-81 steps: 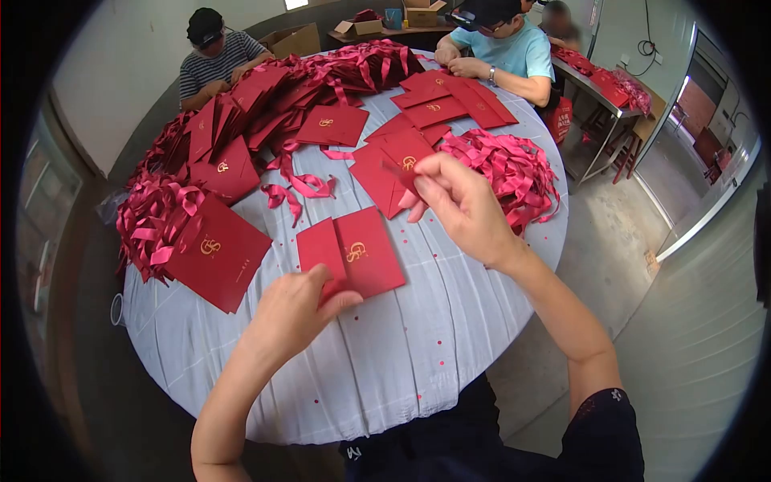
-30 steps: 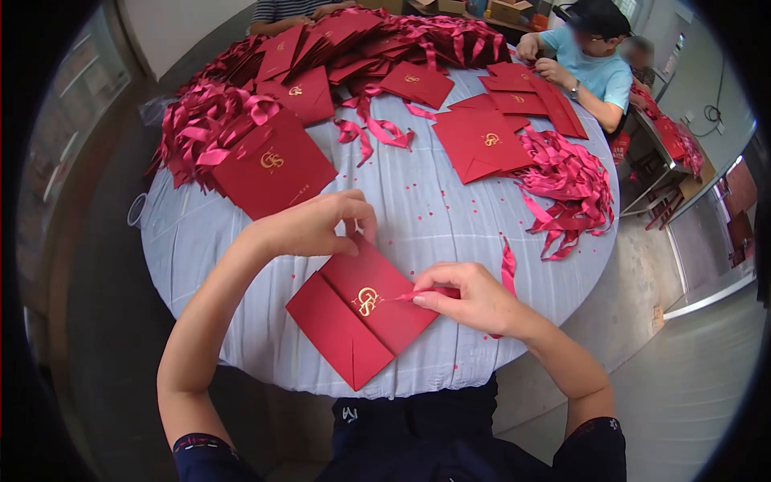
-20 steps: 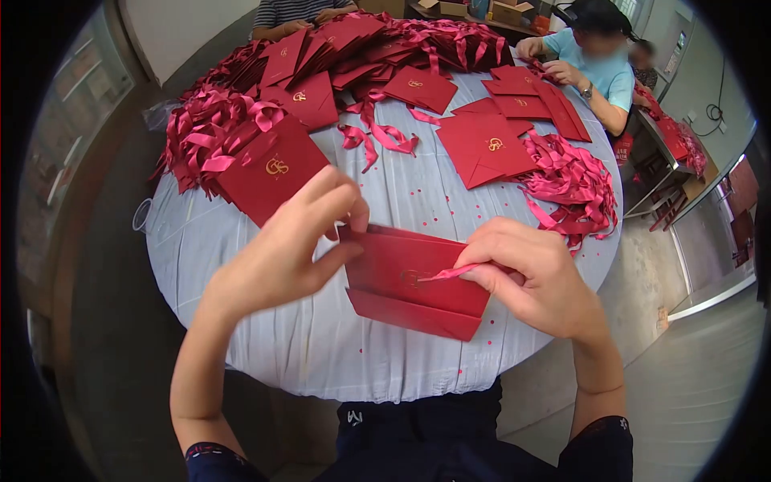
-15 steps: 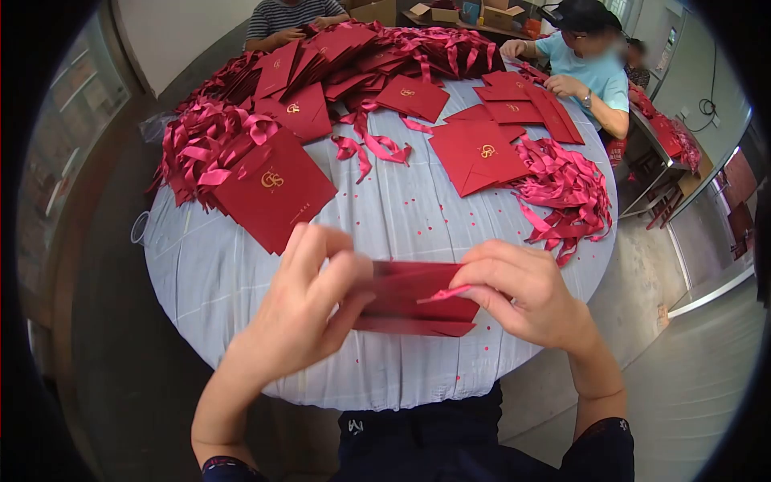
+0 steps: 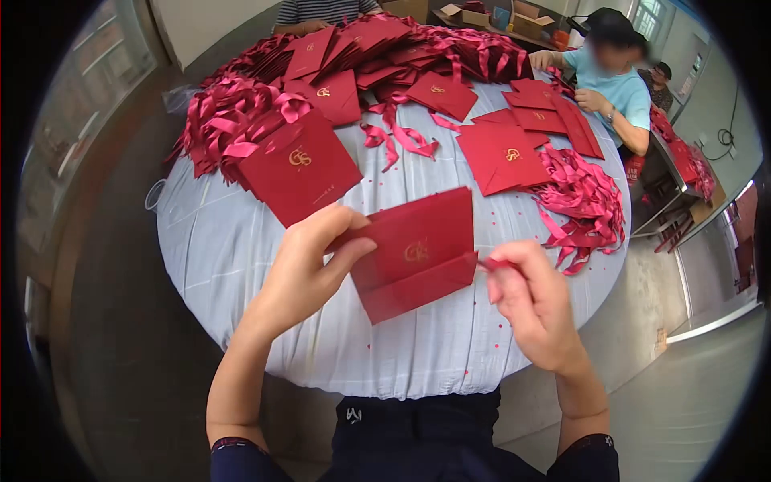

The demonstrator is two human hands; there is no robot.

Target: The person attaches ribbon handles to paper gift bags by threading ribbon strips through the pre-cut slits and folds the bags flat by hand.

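Observation:
My left hand [image 5: 309,265] pinches the upper left edge of a red paper bag [image 5: 414,237] with a faint gold logo. The bag is tilted above the near part of the table, and its bottom end is folded up as a flap. Close to the bag's right edge, my right hand [image 5: 530,301] is closed with a short bit of red ribbon [image 5: 496,263] at its fingertips. Most of that ribbon is hidden by the fingers. A stack of red bags [image 5: 301,165] with gold logos lies just beyond my left hand.
A ribbon pile [image 5: 582,201] and more red bags [image 5: 502,157] lie at the right. Loose ribbons [image 5: 397,136] and a large heap of bags [image 5: 377,40] are further back. A co-worker in light blue [image 5: 618,88] sits at the far right; another person's striped sleeve [image 5: 321,12] shows behind.
The bag has been raised and turned so that its logo faces me. My right hand has moved off the bag's face to beside its right edge, with ribbon in its fingers.

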